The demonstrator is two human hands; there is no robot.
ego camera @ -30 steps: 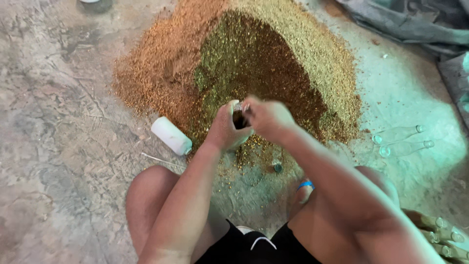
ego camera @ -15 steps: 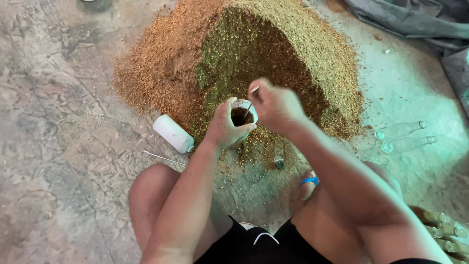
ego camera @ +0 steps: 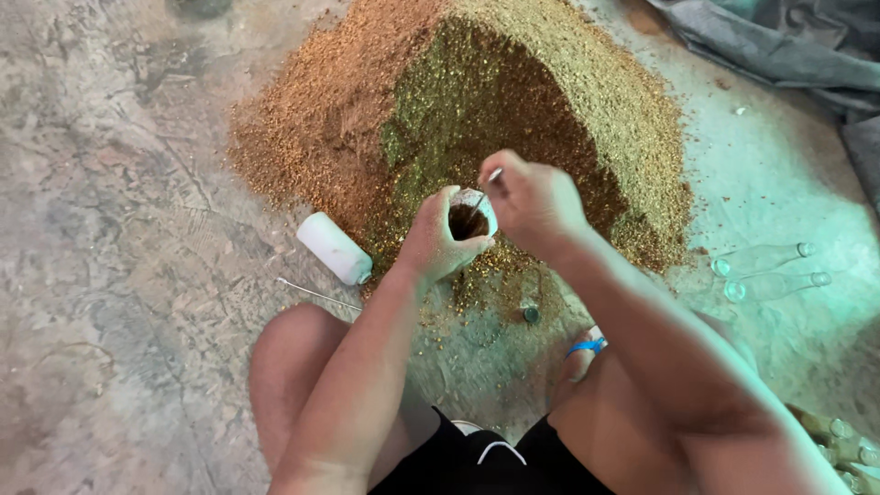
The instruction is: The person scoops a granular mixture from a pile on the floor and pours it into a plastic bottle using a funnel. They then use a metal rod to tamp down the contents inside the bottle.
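Observation:
My left hand (ego camera: 438,240) grips a small white round container (ego camera: 469,213) filled with dark brown granules. My right hand (ego camera: 534,200) is just to its right, pinching a thin metal rod (ego camera: 488,187) whose tip dips into the container's mouth. Both hands hover over the near edge of a big heap of brown and greenish granular material (ego camera: 477,119) on the concrete floor. My bare knees frame the bottom of the view.
A white capped bottle (ego camera: 334,247) lies on its side left of the heap, with a thin wire (ego camera: 316,293) on the floor near it. Two clear glass bottles (ego camera: 765,272) lie at right. A grey tarp (ego camera: 779,46) covers the top right corner.
The container's open mouth has come into view. My right hand has shifted slightly right and up, with the rod now poking into the container.

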